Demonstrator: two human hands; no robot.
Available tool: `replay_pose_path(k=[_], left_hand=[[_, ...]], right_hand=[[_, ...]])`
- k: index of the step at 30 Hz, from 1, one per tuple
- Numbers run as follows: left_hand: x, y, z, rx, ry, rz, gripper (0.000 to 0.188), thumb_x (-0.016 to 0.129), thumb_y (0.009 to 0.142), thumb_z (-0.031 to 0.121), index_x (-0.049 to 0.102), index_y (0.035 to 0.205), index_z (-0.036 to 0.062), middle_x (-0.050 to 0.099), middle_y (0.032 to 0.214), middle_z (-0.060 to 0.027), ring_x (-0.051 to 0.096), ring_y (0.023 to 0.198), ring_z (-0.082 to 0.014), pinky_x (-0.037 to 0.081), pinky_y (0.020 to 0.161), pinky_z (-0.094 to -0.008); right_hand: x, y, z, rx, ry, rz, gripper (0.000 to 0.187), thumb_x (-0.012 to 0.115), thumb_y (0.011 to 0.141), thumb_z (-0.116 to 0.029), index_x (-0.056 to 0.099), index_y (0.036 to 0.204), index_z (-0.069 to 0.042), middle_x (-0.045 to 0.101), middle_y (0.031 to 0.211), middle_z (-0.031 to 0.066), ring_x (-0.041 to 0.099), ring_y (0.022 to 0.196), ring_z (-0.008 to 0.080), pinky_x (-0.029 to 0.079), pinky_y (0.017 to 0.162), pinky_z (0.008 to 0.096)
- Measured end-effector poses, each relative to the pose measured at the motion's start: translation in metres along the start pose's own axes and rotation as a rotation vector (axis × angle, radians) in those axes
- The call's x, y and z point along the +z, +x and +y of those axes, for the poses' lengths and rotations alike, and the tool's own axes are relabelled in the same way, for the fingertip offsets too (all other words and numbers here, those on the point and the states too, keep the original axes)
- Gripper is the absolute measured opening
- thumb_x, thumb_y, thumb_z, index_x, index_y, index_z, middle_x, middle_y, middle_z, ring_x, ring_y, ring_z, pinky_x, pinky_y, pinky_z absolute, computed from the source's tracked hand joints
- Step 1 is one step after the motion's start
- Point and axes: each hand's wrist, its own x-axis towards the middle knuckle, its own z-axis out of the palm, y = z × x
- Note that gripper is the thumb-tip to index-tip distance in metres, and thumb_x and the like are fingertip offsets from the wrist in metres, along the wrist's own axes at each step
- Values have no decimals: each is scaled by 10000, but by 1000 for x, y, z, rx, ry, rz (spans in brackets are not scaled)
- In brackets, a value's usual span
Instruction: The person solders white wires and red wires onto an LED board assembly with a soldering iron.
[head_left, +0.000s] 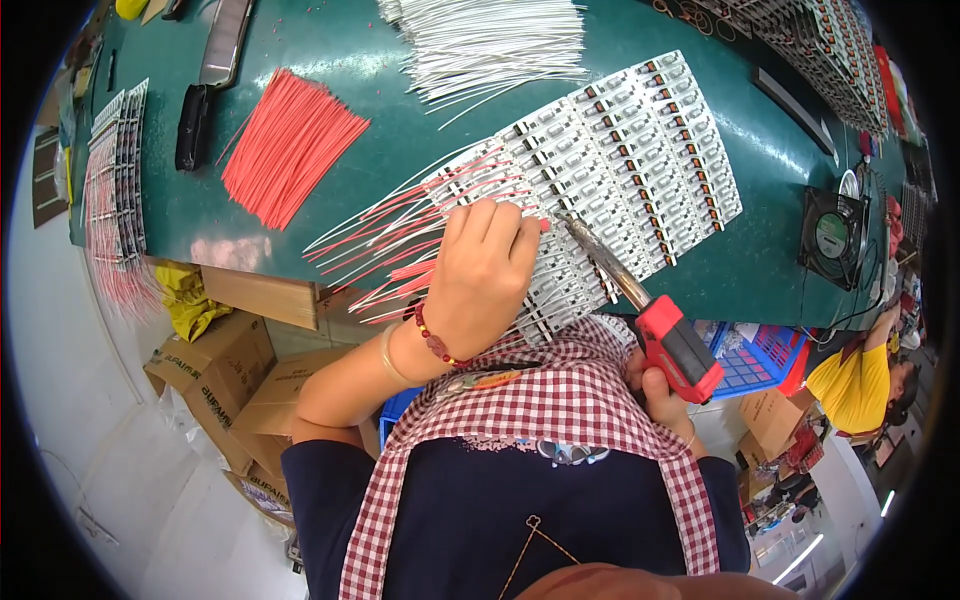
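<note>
Panels of white circuit boards (610, 150) lie on the green table in front of me, joined in rows with small black and orange parts. Red and white wires (370, 225) trail leftward from the left rows. Over those rows my left hand (487, 255) is closed in a pinch on red wires, whose ends (544, 226) poke out by the fingertips. My right hand (665, 402) grips a red and black soldering iron (680, 350). Its metal tip points up and left, at the boards just right of my left fingertips. The iron hides part of my right hand.
Bundles of red wires (290, 145) and white wires (495, 45) lie farther back. Wired boards (118, 190) sit at the far left, stacked boards (825, 60) at back right. A black fan (832, 235) stands right. Cardboard boxes (215, 375) and a blue basket (755, 360) are below.
</note>
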Motion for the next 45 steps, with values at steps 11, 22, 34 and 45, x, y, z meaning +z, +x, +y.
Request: replay_pose_path(k=[11, 22, 34, 45], left_hand=[[-5, -1, 0, 25, 17, -64, 131, 648, 772, 30, 642, 899, 3, 459, 775, -77, 494, 745, -234, 398, 677, -360], [-4, -3, -4, 47, -14, -66, 95, 661, 802, 61, 636, 874, 5, 473, 792, -81, 499, 765, -233, 397, 673, -362], [-1, -4, -2, 5, -18, -27, 243, 635, 728, -17, 680, 964, 20, 446, 756, -67, 494, 727, -231, 406, 680, -361], [-2, -4, -1, -20, -13, -34, 226, 633, 727, -23, 676, 944, 22, 441, 751, -68, 499, 726, -235, 407, 679, -361]], right_hand=[[2, 2, -13, 16, 31, 5, 271, 694, 872, -266, 678, 925, 0, 636, 775, 75, 610, 673, 184, 479, 618, 313], [1, -1, -5, 35, -1, -10, 253, 691, 870, -254, 686, 936, -9, 646, 795, 80, 620, 690, 200, 481, 626, 321], [2, 0, -12, 33, 36, -2, 263, 691, 871, -256, 683, 943, -3, 642, 780, 78, 620, 672, 191, 489, 617, 315], [2, -1, -13, 21, 23, 7, 255, 696, 860, -232, 687, 954, 5, 656, 814, 93, 639, 698, 207, 500, 630, 315]])
